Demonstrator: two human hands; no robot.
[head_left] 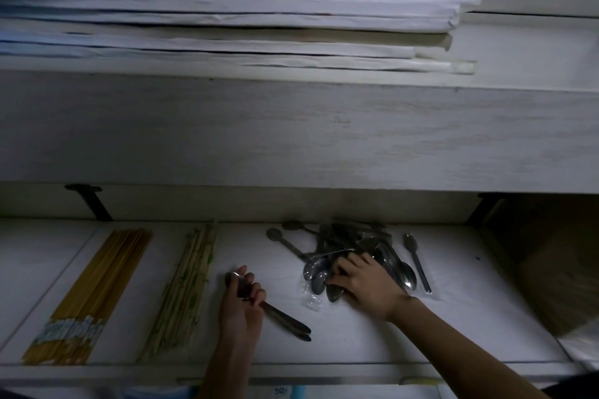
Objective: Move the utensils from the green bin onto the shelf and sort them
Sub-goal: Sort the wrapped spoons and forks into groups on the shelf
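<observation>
Spoon heap (351, 244) on white shelf (470, 317), right of centre, handles crossing every way. Clear plastic wrap (308, 296) at heap's near-left edge. R hand (368, 288) over heap's near side, fingers (345, 264) curled down round a few spoons, grasping them. L hand (241, 304) left of heap, apart from it, fingers (256, 293) clenched round spoon bunch (288, 322); bowls poking out past thumb toward back wall, handle ends pointing near-right, low over shelf or on it, can't tell which. Single spoon (418, 264) just right of heap, bowl toward back. Loose spoon (275, 234) at heap's back-left, bowl away from heap, another behind it. Bamboo-print chopsticks (184, 291) laid in a row just left of L hand, running front to back. Yellow chopsticks (94, 288) further left, same direction, white printed ends toward front edge. Stacked white sheets (227, 16) on upper shelf board. Black bracket (94, 202) at back left. Cardboard box (557, 269) at right end. Dim light, detail in heap hard to read.
</observation>
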